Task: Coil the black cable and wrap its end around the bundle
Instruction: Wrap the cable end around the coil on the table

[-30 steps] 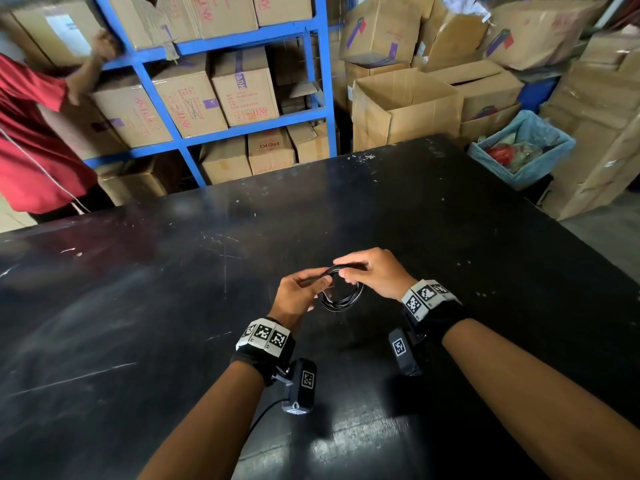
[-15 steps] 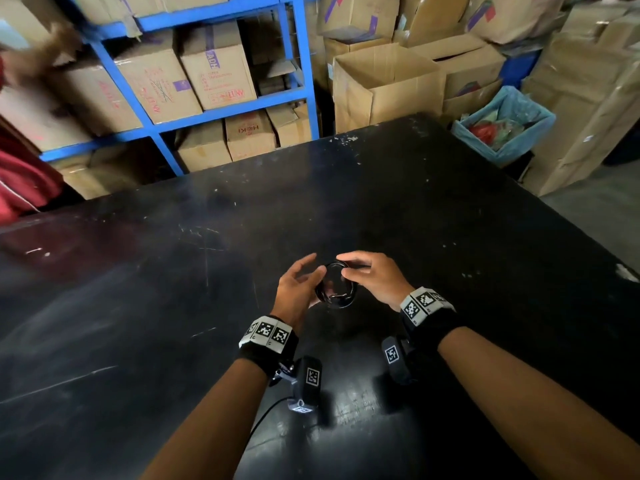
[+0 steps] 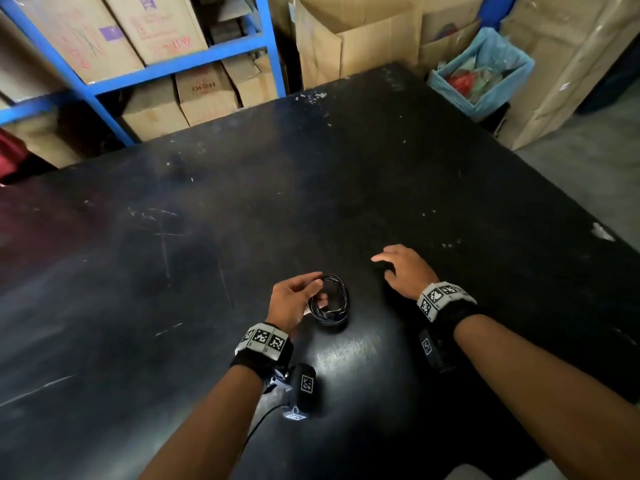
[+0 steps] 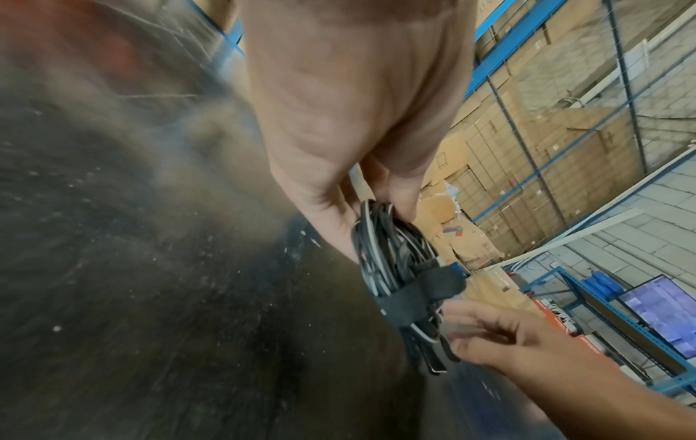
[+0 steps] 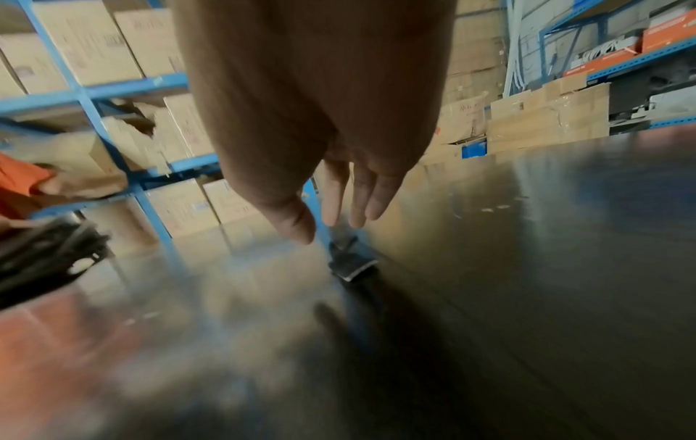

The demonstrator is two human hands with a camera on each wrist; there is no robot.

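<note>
The black cable point(image 3: 332, 299) is a small round coil held just above the black table point(image 3: 242, 209). My left hand point(image 3: 311, 292) pinches the coil's left side between thumb and fingers. In the left wrist view the coiled cable point(image 4: 391, 256) shows several strands bound by a black strap point(image 4: 421, 291). My right hand point(image 3: 391, 261) hovers to the right of the coil, apart from it, fingers straight and holding nothing. The right wrist view shows that right hand point(image 5: 339, 214) with straight fingers over the table, and the blurred coil point(image 5: 45, 253) at far left.
Blue shelving point(image 3: 162, 71) with cardboard boxes point(image 3: 204, 91) stands beyond the table's far edge. An open cardboard box point(image 3: 349, 39) and a blue-lined bin point(image 3: 485, 71) sit past the far right corner. The floor point(image 3: 588, 174) drops away along the table's right edge.
My right hand has let go of the coil and moved away to the right. My left hand alone now holds the bundle. The camera has tilted down.
</note>
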